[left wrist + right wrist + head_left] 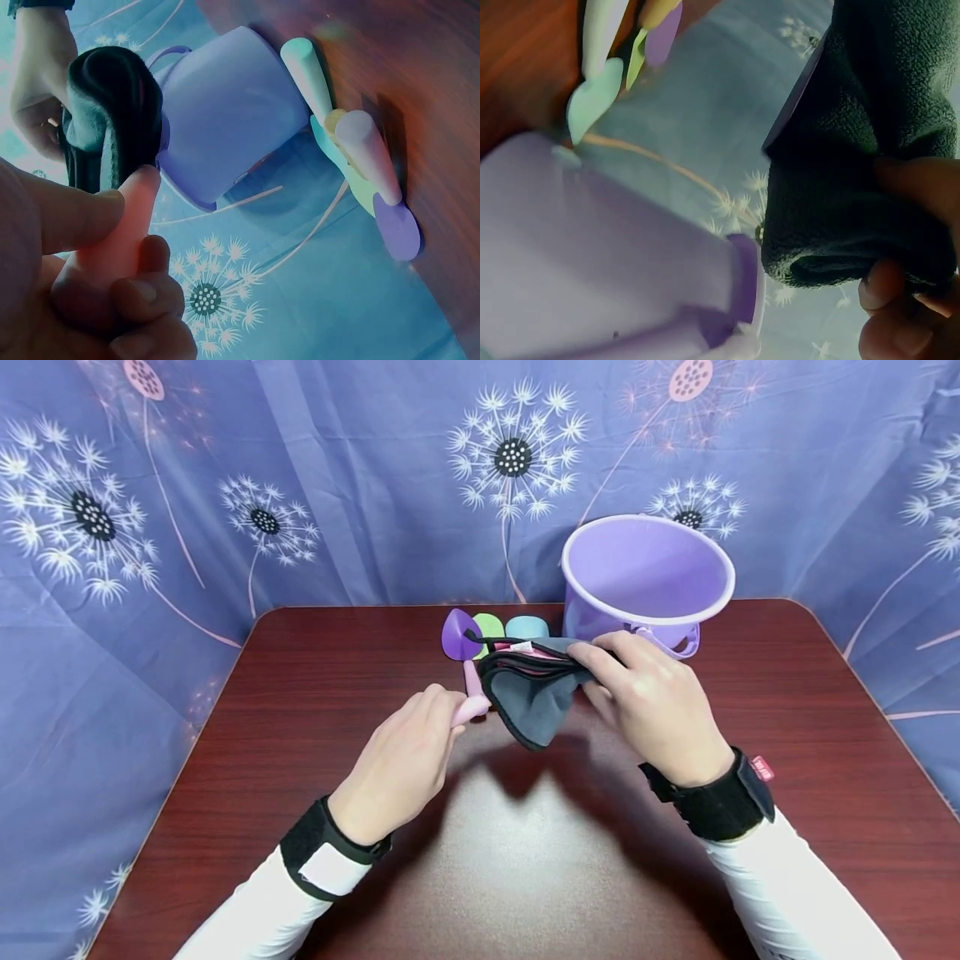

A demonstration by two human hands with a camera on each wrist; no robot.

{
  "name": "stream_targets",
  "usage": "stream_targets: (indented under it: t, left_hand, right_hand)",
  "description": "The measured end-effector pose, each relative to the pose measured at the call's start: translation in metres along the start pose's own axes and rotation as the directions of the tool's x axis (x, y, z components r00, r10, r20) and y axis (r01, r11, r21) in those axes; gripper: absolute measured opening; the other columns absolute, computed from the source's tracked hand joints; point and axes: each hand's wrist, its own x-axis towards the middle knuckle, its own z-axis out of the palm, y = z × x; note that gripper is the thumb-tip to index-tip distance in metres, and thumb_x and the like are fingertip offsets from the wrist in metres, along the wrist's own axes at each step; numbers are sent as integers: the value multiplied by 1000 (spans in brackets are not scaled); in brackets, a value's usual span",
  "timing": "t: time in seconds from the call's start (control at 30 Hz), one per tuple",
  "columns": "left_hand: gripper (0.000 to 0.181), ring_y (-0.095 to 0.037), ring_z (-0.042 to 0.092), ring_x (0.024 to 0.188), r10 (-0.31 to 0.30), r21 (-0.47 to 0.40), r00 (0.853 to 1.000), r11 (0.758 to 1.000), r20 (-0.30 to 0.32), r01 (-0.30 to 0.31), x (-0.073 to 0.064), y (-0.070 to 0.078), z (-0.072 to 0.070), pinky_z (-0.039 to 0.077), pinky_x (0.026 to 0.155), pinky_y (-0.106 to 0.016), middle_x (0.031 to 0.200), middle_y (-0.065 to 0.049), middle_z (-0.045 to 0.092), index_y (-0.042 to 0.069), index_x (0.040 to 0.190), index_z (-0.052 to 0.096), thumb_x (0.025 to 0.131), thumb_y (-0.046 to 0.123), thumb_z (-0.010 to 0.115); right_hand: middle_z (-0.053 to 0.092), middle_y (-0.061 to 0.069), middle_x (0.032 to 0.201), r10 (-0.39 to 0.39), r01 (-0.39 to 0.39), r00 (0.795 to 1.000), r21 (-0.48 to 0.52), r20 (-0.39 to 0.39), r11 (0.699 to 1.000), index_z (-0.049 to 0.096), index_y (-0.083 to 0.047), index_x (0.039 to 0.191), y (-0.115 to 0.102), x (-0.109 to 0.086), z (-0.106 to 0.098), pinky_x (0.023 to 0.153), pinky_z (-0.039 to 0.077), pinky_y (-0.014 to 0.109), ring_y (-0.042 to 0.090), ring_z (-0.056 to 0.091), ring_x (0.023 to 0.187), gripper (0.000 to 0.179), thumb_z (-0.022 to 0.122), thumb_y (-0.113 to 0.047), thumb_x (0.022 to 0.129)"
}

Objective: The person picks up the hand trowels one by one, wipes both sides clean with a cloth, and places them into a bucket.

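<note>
My left hand grips a pink handle, its thumb along one side and its fingers curled beneath. The handle's far end meets a folded dark grey cloth, and whatever lies beyond is hidden there. My right hand pinches the cloth between thumb and fingers, above the table. Pink shows between the cloth's black-edged layers, near a small white tag. In the right wrist view a thin purplish edge sticks out beside the cloth.
A purple bucket stands at the back right, handle hanging in front. Left of it lie toy shovels: one with a purple blade, one green, one teal. A dandelion-print curtain hangs behind the dark red wooden table.
</note>
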Motion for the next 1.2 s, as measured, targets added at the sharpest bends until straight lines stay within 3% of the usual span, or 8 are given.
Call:
stream_targets:
  t: [0.17, 0.4, 0.57, 0.7, 0.8, 0.93, 1.1, 1.2]
  left_hand:
    - [14, -18, 42, 73, 13, -1, 1000, 1000, 3, -13, 0, 3, 3, 38, 62, -28, 86, -4, 43, 2, 105, 52, 103, 16, 53]
    - [15, -18, 41, 73, -18, 34, 1000, 999, 25, 18, -1, 5, 5, 39, 61, -28, 85, -4, 39, 5, 99, 48, 93, 5, 62]
    - [28, -19, 47, 80, -30, 17, 999, 999, 34, 30, 0, 6, 5, 46, 68, -30, 90, -5, 44, 1, 114, 48, 93, 9, 66]
    - [39, -23, 54, 89, -11, 4, 1000, 1000, 23, 11, 0, 6, 6, 50, 79, -35, 101, -9, 52, -1, 125, 46, 94, 10, 66]
    - [34, -26, 57, 91, 11, 8, 1000, 1000, 9, -11, -1, 6, 7, 50, 81, -36, 105, -11, 55, -1, 121, 49, 94, 9, 66]
    - [29, -23, 53, 84, 7, 23, 1000, 1000, 14, -7, -1, 6, 7, 49, 75, -33, 99, -9, 53, 0, 117, 51, 94, 10, 66]
    - [27, -21, 49, 81, -10, 32, 999, 999, 32, 9, -2, 7, 8, 47, 71, -31, 95, -7, 50, 0, 116, 51, 96, 13, 64]
    - [25, -22, 51, 82, -15, 34, 1000, 999, 26, 14, -1, 7, 8, 47, 71, -32, 96, -8, 52, 0, 114, 52, 96, 13, 64]
  right_hand:
    - [64, 6, 100, 38, -40, 999, 133, 15, 990, 67, -6, 121, -8, 0, 7, 75, 51, 40, 20, 62, 87, 35, 67, -9, 87]
    - [66, -1, 99, 189, -185, 982, 307, 18, 934, 69, -9, 117, -19, 0, 17, 75, 44, 28, 10, 56, 84, 30, 65, -8, 87]
    - [68, -5, 100, 297, -289, 954, 359, 32, 888, 70, -11, 115, -25, 0, 22, 77, 45, 24, 9, 59, 83, 29, 69, -12, 87]
    - [67, -9, 90, 357, -348, 933, 386, 52, 854, 71, -16, 112, -30, -1, 26, 67, 45, 21, 6, 57, 71, 26, 74, -18, 86]
    - [65, -11, 85, 389, -380, 919, 411, 66, 828, 71, -17, 109, -33, -1, 27, 59, 43, 20, 5, 54, 63, 24, 77, -18, 85]
    - [66, -9, 82, 430, -423, 897, 468, 99, 776, 71, -15, 106, -39, 2, 26, 53, 44, 19, 3, 54, 59, 22, 78, -14, 85]
    - [68, 0, 84, 459, -464, 874, 554, 160, 691, 70, -6, 104, -55, 13, 13, 56, 50, 22, 5, 61, 62, 20, 76, -5, 85]
    - [69, 3, 85, 461, -478, 867, 570, 186, 669, 70, -3, 104, -63, 18, 6, 55, 50, 23, 6, 61, 61, 21, 76, -3, 84]
